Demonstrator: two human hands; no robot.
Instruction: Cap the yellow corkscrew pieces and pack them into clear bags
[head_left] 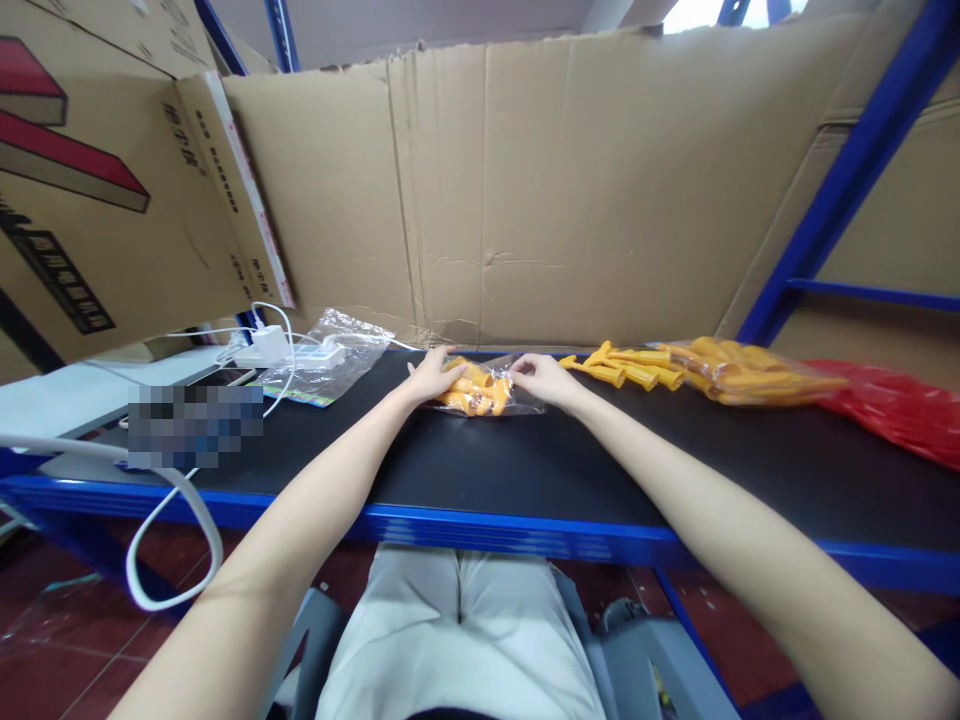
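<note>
A clear plastic bag (529, 405) with several yellow-orange plastic pieces (477, 390) inside lies flat on the black tabletop (480, 470). My left hand (433, 377) rests on the bag's left end, its fingers stretched out and apart over the pieces. At the other end, my right hand (545, 380) pinches the bag's edge between thumb and fingertips. Just right of that hand, loose yellow-orange pieces (630, 368) with tube-like ends lie in a row. What exactly these pieces are, I cannot make out.
Further right are a larger filled clear bag (750, 370) and red plastic bags (892, 405). An empty clear bag (330, 355), a white power strip (300, 355) and cables (214, 525) lie left. Cardboard (585, 190) walls the back; a blue rail (510, 528) edges the front.
</note>
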